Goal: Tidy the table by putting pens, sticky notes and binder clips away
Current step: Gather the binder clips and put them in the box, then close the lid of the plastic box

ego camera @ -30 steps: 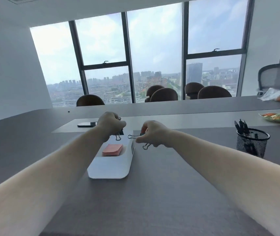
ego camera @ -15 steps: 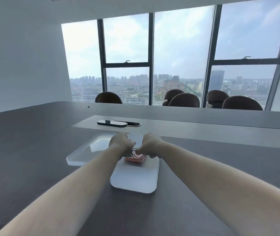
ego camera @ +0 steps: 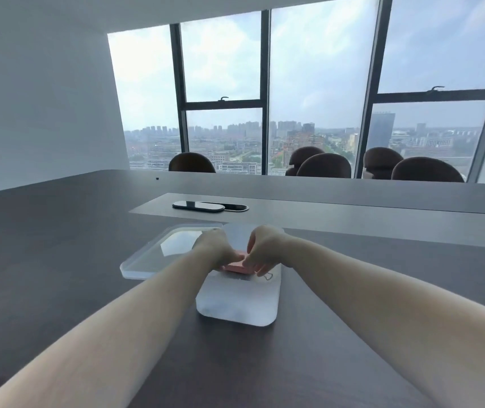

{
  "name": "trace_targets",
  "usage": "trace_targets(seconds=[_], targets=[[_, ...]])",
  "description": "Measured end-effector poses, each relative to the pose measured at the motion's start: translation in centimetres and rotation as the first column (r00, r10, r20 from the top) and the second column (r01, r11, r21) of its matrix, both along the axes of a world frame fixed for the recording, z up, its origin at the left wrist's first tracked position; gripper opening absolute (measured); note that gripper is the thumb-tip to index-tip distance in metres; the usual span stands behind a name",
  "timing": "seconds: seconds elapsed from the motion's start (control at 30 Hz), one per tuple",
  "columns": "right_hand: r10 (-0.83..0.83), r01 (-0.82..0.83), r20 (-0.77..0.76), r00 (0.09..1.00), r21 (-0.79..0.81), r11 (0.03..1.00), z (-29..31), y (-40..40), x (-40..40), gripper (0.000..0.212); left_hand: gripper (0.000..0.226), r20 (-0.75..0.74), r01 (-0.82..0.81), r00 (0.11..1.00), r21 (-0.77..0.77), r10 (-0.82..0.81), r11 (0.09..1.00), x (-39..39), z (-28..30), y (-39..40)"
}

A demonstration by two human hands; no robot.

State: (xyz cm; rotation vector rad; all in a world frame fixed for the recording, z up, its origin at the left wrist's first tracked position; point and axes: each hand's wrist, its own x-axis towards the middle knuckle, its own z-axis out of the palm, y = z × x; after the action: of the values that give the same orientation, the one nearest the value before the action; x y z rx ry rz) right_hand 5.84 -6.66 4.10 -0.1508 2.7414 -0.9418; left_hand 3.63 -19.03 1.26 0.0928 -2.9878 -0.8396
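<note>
Both hands work over the translucent box (ego camera: 236, 304) on the table (ego camera: 58, 275). The left hand (ego camera: 214, 248) and right hand (ego camera: 264, 251) meet above the pink sticky notes (ego camera: 236, 267) inside the box; their grip state cannot be determined. A binder clip (ego camera: 268, 276) apparently lies at the box's right edge. The lid (ego camera: 147, 260) rests left of the box.

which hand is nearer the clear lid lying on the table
Left. The left hand overlaps the clear lid's right edge in this view; the right hand is further right, over the white box.
</note>
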Motion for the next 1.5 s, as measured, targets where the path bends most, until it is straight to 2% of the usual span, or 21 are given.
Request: trace_targets(seconds=[0.07,0.1,0.23,0.3,0.43,0.5,0.63,0.77,0.87,0.93,1.03,1.1,1.2,1.5], targets=[[0.002,-0.002,-0.041,0.999,-0.004,1.000,0.0,0.2,-0.3,0.006,0.043,0.023,0.009,1.000,-0.034,-0.008,0.999,0.1,0.1,0.0],[-0.012,0.012,-0.066,0.998,-0.006,1.000,0.0,0.4,-0.5,0.006,0.042,0.015,0.020,1.000,-0.086,-0.019,0.996,0.2,0.3,0.1],[-0.057,0.058,-0.144,0.988,0.002,0.998,-0.1,0.9,-0.6,0.022,0.054,-0.110,-0.008,0.994,-0.232,-0.018,0.973,0.1,1.1,-0.3],[-0.065,0.062,-0.155,0.986,-0.020,0.998,-0.1,1.2,-0.8,0.020,0.045,-0.148,-0.029,0.989,-0.241,-0.008,0.970,-0.1,1.5,-0.7],[-0.058,0.079,-0.262,0.963,0.069,0.994,-0.4,1.8,-1.7,0.009,0.033,-0.180,-0.084,0.983,-0.211,0.046,0.974,-1.3,1.7,-2.0],[-0.081,0.106,-0.299,0.951,0.069,0.992,-0.6,2.1,-2.2,0.019,0.032,-0.177,-0.149,0.977,-0.182,0.117,0.972,-2.0,1.6,-3.6],[-0.125,0.158,-0.350,0.928,0.066,0.985,-0.8,2.7,-3.5,0.021,0.037,-0.117,-0.248,0.967,-0.214,0.227,0.945,-3.7,0.8,-7.2],[-0.183,0.215,-0.285,0.941,0.084,0.973,-1.2,3.1,-4.3,0.023,0.051,-0.038,-0.335,0.940,-0.288,0.339,0.897,-4.8,0.0,-9.7],[-0.241,0.256,-0.235,0.942,0.037,0.966,-1.4,3.4,-4.6,0.005,0.061,0.072,-0.425,0.882,-0.305,0.465,0.852,-5.0,-0.7,-11.6],[-0.268,0.276,-0.212,0.940,0.009,0.961,-1.3,3.7,-4.9,0.018,0.065,0.130,-0.436,0.859,-0.322,0.496,0.840,-5.6,-1.4,-12.6],[-0.261,0.267,-0.131,0.956,0.028,0.963,-1.6,4.0,-5.1,0.028,0.052,0.187,-0.376,0.875,-0.318,0.446,0.871,-6.3,-1.8,-12.8],[-0.251,0.259,-0.116,0.961,0.053,0.965,-2.0,4.0,-5.2,0.027,0.043,0.134,-0.369,0.892,-0.334,0.431,0.868,-6.3,-1.7,-12.6],[-0.237,0.249,-0.137,0.962,0.085,0.965,-2.1,3.9,-5.2,0.027,0.036,0.003,-0.402,0.897,-0.413,0.443,0.817,-6.0,-0.5,-12.4],[-0.215,0.238,-0.143,0.966,0.169,0.956,-2.4,4.0,-5.8,0.033,0.041,-0.160,-0.480,0.873,-0.448,0.460,0.754,-5.5,2.0,-12.0]])
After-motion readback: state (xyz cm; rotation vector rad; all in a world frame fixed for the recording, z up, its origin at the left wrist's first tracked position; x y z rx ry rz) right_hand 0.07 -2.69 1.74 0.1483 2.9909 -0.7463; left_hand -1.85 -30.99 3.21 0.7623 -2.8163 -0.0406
